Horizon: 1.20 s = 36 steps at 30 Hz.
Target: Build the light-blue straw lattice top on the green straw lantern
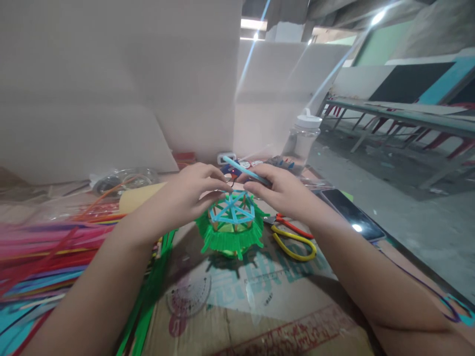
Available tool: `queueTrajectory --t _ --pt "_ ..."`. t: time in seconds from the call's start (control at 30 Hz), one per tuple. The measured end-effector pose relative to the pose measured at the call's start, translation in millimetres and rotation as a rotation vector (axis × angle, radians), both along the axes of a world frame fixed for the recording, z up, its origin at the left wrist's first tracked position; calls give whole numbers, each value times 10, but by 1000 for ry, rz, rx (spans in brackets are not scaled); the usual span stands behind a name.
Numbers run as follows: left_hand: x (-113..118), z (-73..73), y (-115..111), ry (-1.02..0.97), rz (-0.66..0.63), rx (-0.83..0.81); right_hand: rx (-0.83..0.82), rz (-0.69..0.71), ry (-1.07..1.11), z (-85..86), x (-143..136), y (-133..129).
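Note:
A small round craft piece (232,222) stands on the cardboard, with a light blue spoked top and a green fringe around its base. My left hand (196,190) is at its upper left, fingers curved and apart, fingertips at the far rim. On the other side, my right hand (276,188) holds a light blue stick (241,167) between thumb and fingers, slanting up to the left above the piece. Whether the left fingertips touch the rim is unclear.
Yellow-handled scissors (295,247) and red-handled pliers (295,226) lie right of the piece. Farther right is a phone (352,215); a bottle (302,141) stands behind. Coloured strips (40,257) cover the left side. A clear protractor (189,295) lies in front.

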<state>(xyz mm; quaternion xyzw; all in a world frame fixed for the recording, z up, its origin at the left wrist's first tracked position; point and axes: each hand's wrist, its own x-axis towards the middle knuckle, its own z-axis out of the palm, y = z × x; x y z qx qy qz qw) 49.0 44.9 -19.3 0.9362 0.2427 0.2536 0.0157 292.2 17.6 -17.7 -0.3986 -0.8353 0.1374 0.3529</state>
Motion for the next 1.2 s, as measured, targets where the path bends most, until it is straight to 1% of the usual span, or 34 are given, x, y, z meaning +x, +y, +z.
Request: queueTrajectory --t 0.1,0.17,0.2,0.33,0.4,0.5,0.6,0.8,0.9,1.0,1.1,1.2 --pt "10 -1 -1 -10 -3 -24 63 -38 15 24 63 -42" --pt "-3 37 -28 -62 28 -31 93 -79 26 41 108 -79" --pt "-15 65 -52 -103 66 -34 114 -96 21 50 126 -99" --pt "-74 180 -214 -270 286 -94 238 -140 -60 73 118 -192" --pt "-101 199 -303 -287 321 -134 294 -129 -114 63 70 -237" --pt "-135 158 -389 -251 280 -149 339 -96 -159 15 -11 -275" --pt "-156 74 -412 -235 235 -123 341 -105 -179 -47 -58 -269" --pt "-159 -46 -386 -211 274 -118 353 -123 -176 -87 -46 -234" --pt "-165 -82 -362 -254 254 -78 368 -33 -153 -108 9 -215" --pt "-171 -108 -339 -230 259 -31 347 60 -141 -154 88 -178" --pt "-178 -121 -325 -174 279 -9 334 71 -150 -196 143 -148" --pt "-200 -113 -330 -165 281 -32 340 81 -123 -219 147 -155"
